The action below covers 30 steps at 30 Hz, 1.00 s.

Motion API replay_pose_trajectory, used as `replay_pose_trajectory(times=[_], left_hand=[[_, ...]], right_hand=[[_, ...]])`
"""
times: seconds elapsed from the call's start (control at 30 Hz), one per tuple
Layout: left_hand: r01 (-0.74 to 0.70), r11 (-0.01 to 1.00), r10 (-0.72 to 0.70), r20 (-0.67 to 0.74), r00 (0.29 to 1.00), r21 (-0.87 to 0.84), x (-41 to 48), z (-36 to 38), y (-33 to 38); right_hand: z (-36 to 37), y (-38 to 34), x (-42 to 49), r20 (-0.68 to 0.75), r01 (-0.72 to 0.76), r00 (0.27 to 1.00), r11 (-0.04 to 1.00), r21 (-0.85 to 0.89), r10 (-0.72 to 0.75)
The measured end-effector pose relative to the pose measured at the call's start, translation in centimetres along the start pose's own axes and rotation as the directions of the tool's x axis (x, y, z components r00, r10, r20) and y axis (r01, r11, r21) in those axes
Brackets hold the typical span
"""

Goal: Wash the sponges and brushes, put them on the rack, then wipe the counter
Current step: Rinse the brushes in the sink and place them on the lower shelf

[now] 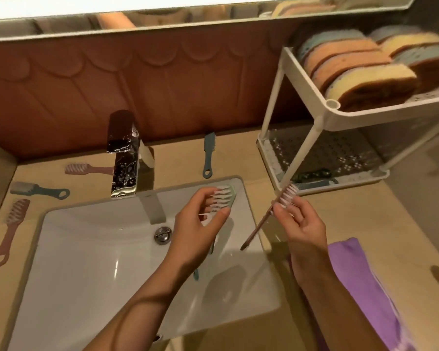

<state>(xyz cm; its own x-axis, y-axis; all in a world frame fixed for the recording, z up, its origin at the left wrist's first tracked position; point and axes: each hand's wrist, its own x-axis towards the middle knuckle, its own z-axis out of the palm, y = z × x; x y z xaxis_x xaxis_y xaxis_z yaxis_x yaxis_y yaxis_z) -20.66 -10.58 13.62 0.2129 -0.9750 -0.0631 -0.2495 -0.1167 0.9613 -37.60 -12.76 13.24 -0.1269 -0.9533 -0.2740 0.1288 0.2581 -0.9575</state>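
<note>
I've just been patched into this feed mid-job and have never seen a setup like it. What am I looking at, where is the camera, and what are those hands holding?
There is no machine here. A person is working with bare hands, and the single picture comes from a camera worn on their head, looking down at a washbasin. The left hand grips a green brush over the sink. The right hand pinches a pink brush near the rack. Four more brushes lie on the counter around the tap. Sponges fill the rack's top shelf, a blue brush lies on its bottom shelf, and a purple cloth lies at the right.
</note>
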Motion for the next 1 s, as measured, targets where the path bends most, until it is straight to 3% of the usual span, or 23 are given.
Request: replay_pose_trajectory(times=[0.17,0.27,0.4,0.47,0.57,0.7,0.87,1.0], left_hand=[[-0.071,0.994,0.069,0.022,0.997,0.080,2.3,2.8,1.2],[-0.088,0.988,0.087,0.013,0.996,0.128,3.8,4.4,1.1],[-0.074,0.983,0.072,0.017,0.997,0.166,5.5,5.8,0.8],[-0.062,0.982,0.060,0.019,0.998,0.176,5.8,6.3,0.6],[-0.032,0.987,0.029,0.017,0.999,0.155,5.7,6.7,-0.4],[0.015,0.991,-0.016,0.002,1.000,0.131,5.7,7.1,-1.2],[0.042,0.991,-0.042,-0.004,0.999,0.129,6.1,7.0,-1.4],[0.046,0.995,-0.045,-0.017,0.999,0.091,6.0,7.1,-1.1]], right_hand=[[-4.3,-1.9,4.1,-0.083,0.092,0.992,0.993,-0.075,-0.098],[-6.5,-2.8,6.9,-0.123,0.137,0.978,0.967,-0.217,-0.166],[-8.4,-3.1,11.9,-0.028,0.234,0.948,0.758,-0.608,-0.316],[-8.7,-3.0,14.7,0.086,0.242,0.956,0.589,-0.771,-0.280],[-8.1,-3.0,17.6,0.272,0.329,0.942,0.387,-0.861,-0.196],[-6.2,-3.4,20.1,0.395,0.407,0.913,0.290,-0.866,-0.104],[-4.1,-4.2,20.5,0.395,0.389,0.918,0.103,-0.915,0.045],[-3.8,-3.9,20.8,0.411,0.401,0.905,0.103,-0.910,0.107]])
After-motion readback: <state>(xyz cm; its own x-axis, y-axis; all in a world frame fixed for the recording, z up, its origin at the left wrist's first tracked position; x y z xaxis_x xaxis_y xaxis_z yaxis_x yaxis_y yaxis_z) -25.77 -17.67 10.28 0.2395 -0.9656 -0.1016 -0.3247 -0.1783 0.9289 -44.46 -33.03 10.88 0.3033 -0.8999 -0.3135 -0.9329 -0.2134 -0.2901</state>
